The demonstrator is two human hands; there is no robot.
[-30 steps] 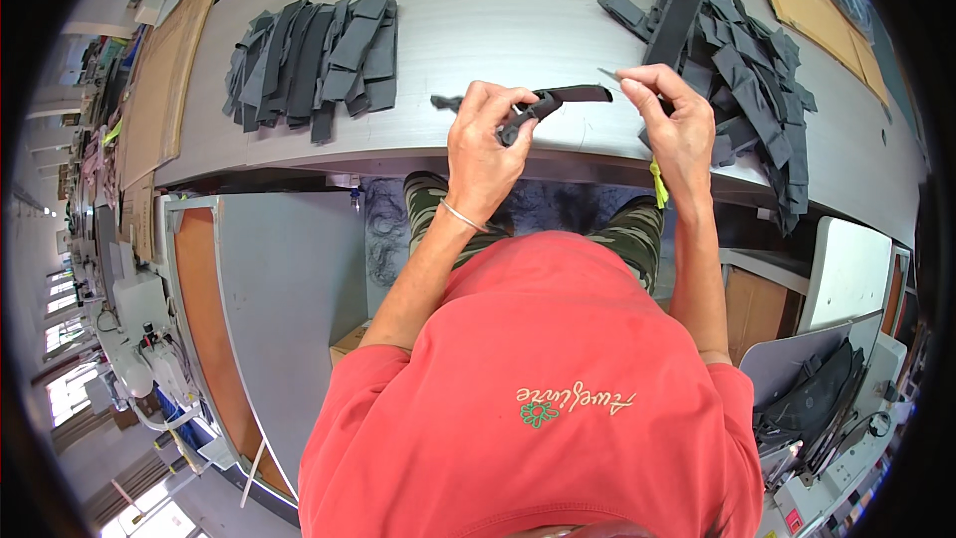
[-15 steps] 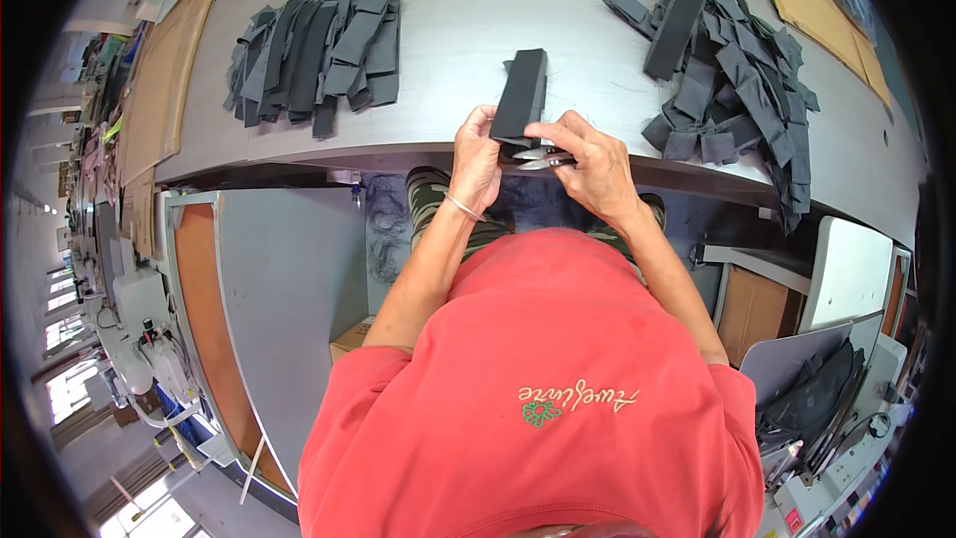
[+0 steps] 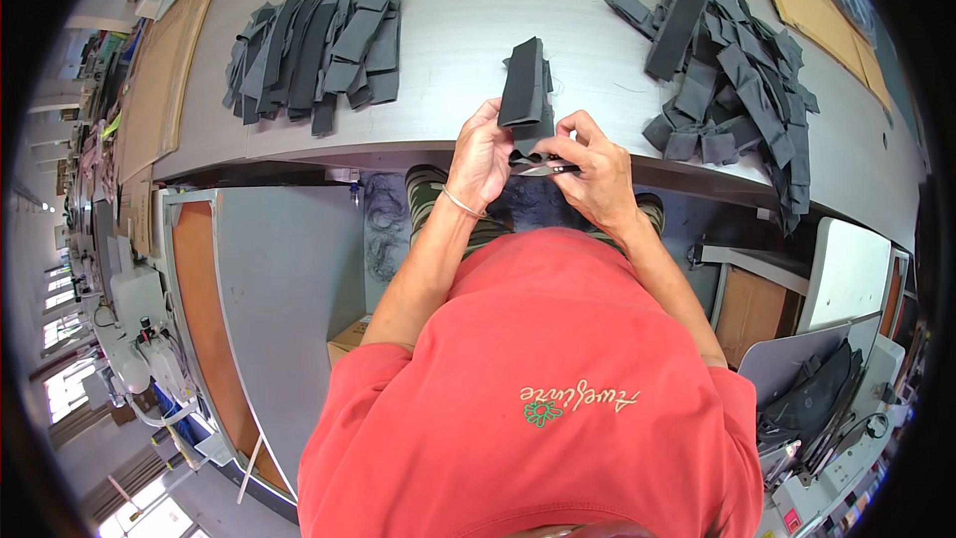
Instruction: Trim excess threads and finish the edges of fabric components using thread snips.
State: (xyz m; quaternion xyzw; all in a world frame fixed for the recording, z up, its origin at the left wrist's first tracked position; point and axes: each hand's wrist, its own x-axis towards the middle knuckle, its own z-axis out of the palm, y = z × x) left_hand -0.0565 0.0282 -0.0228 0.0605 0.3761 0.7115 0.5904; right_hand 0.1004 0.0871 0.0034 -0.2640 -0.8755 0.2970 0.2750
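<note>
At the front edge of the table I hold a dark grey, folded fabric strip that points away from me. My left hand grips its near left side, thumb and fingers closed on the cloth. My right hand is closed around a small pair of thread snips, whose metal blades point left just below the strip's near end. The right fingertips also touch the cloth there. A second layer shows under the strip's upper flap. Exactly what lies between the blades is too small to tell.
A fairly orderly pile of similar grey strips lies on the table at the left. On the right, a looser heap hangs partly over the front edge. Cardboard sheets line the table's left end. A grey panel stands below.
The strip's upper flap has lifted and shifted slightly away, uncovering the lower layer. The snips have dropped a little and their blades look closer together. Both hands stay near the same place.
</note>
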